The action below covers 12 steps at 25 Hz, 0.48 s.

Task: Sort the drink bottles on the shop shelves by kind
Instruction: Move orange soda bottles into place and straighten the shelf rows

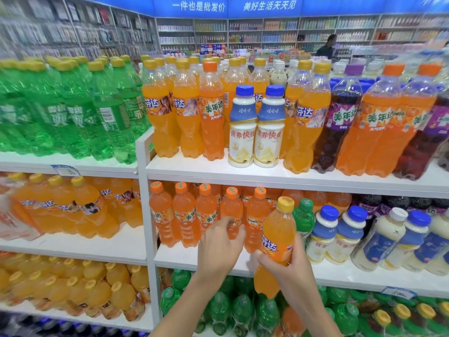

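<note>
**Yellow-cap orange in R hand, its row lies up and left**

Nearest me: my right hand [289, 266] is wrapped round the lower body of a yellow-cap orange bottle [278, 239], fingers closed on it just below the label. Bottle is off the shelf, held in front of the middle shelf [175, 260], long axis near upright, cap tipped a bit to the right, base hanging below the shelf edge.

Just left of it, my left hand [220, 249] is curled on an orange-cap bottle [232, 212] standing in the front row of that shelf; fingers around its waist, looks like a grip, bottle not lifted as far as I can tell.

Behind the held bottle: a green bottle [303, 220], then blue-cap milk bottles [325, 234] to the right, so that section is mixed.

Farther up, the yellow-cap orange row [158, 110] stands on the top shelf, up and left of my R hand. I judge the R hand does the carry, w/ a lift up-left keeping the bottle upright; the two milk bottles [257, 127] at top front are close to that path, could get knocked.
</note>
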Available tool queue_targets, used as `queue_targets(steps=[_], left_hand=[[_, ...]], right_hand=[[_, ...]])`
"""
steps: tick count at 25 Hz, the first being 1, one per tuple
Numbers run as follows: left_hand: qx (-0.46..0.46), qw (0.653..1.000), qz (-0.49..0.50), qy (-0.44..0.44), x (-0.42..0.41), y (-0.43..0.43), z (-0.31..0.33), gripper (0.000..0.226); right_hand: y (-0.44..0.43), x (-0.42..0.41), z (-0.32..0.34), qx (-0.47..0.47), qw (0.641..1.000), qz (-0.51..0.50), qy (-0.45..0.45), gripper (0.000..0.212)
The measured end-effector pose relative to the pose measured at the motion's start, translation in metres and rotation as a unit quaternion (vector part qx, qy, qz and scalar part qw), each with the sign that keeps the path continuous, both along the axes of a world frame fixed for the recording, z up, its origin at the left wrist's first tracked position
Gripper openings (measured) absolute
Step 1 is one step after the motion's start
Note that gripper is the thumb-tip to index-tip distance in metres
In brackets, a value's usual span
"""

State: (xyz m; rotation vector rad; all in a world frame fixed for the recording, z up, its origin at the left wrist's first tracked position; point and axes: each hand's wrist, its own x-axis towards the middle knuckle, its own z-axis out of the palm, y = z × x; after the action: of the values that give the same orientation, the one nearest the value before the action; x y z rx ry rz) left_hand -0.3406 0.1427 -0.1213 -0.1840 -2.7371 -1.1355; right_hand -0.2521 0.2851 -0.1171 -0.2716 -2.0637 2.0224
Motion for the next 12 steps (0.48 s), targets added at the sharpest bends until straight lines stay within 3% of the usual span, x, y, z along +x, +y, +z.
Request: queue_targets(steps=[8, 12], left_hand=[[0.063, 0.992, 0.010, 0.105, -0.019, -0.028, 0.062, 0.040], [0.099, 0.984, 0.015, 0.148, -0.054, -0.022, 0.108, 0.051]], right_hand=[[-0.018, -0.017, 0.028, 0.035, 0.999, 0.001, 0.032, 0.056], [-0.024, -0.022, 0.045, 0.039, 0.998, 0.011, 0.051, 0.057]])
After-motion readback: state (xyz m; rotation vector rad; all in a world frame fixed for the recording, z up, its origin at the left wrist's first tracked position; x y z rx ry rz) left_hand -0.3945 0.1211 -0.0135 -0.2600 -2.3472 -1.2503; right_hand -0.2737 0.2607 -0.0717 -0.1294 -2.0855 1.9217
